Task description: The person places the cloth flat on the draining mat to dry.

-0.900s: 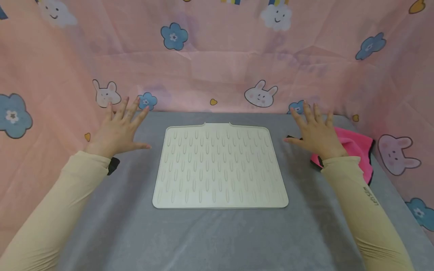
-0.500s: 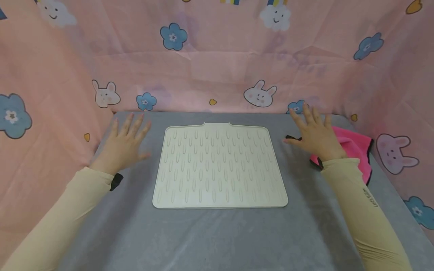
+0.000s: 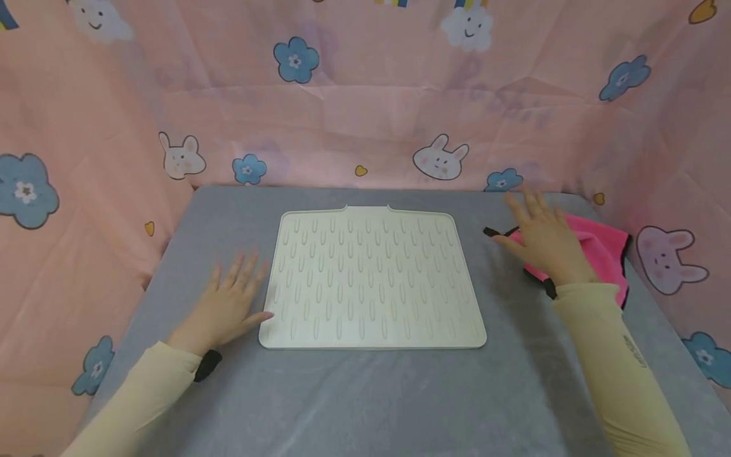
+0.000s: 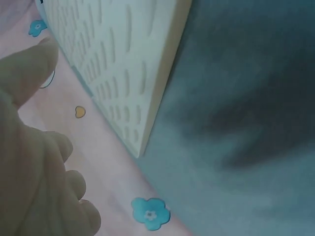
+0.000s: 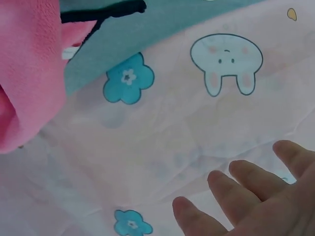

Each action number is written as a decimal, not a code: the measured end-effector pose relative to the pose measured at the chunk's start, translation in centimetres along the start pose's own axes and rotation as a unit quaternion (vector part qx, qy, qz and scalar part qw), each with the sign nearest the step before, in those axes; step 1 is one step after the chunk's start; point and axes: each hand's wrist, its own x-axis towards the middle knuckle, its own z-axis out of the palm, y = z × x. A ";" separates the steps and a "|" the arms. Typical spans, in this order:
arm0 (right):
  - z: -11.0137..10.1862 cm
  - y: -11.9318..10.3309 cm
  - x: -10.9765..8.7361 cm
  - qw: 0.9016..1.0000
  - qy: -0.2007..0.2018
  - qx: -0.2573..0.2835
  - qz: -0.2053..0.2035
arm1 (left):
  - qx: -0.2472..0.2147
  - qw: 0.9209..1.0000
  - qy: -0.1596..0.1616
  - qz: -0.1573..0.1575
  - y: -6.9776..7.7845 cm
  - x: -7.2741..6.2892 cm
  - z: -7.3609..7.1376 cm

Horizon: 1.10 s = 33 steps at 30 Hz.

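Observation:
A cream mat [image 3: 365,279] with rows of raised oval ridges lies flat on the grey cloth-covered table [image 3: 365,400]. In the head view my left hand [image 3: 223,311] hovers beside its left edge, fingers spread, the thumb overlapping the mat's near left corner. The left wrist view shows that hand [image 4: 34,142] holding nothing, with the mat [image 4: 113,64] beyond it. My right hand [image 3: 548,238] is above a crumpled pink cloth [image 3: 605,247] with black edging, its fingers spread. In the right wrist view the hand [image 5: 266,201] is apart from the pink cloth [image 5: 34,69].
A pink curtain [image 3: 354,114] printed with rabbits, flowers and clouds surrounds the table at the back and both sides. A black loop [image 3: 492,232] on the pink cloth points toward the mat.
My left hand has come down toward the near side and to the right, up to the mat's left edge. The right hand has shifted slightly right and nearer. Mat and cloth stay put.

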 end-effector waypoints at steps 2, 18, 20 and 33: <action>0.3 0.2 -0.2 1.000 0.019 0.010 -0.003 | -0.001 1.000 -0.002 0.002 0.4 -0.4 0.7; 1.7 2.6 -3.2 0.987 0.021 0.108 0.119 | -0.091 0.995 -0.024 -0.022 2.6 -3.0 4.2; 2.1 3.1 -3.5 0.984 0.020 0.115 0.134 | -0.103 0.994 -0.020 -0.022 2.7 -3.1 4.3; 6.5 5.5 -4.2 0.957 0.046 0.202 0.204 | -0.153 0.987 -0.020 -0.036 2.8 -3.1 5.1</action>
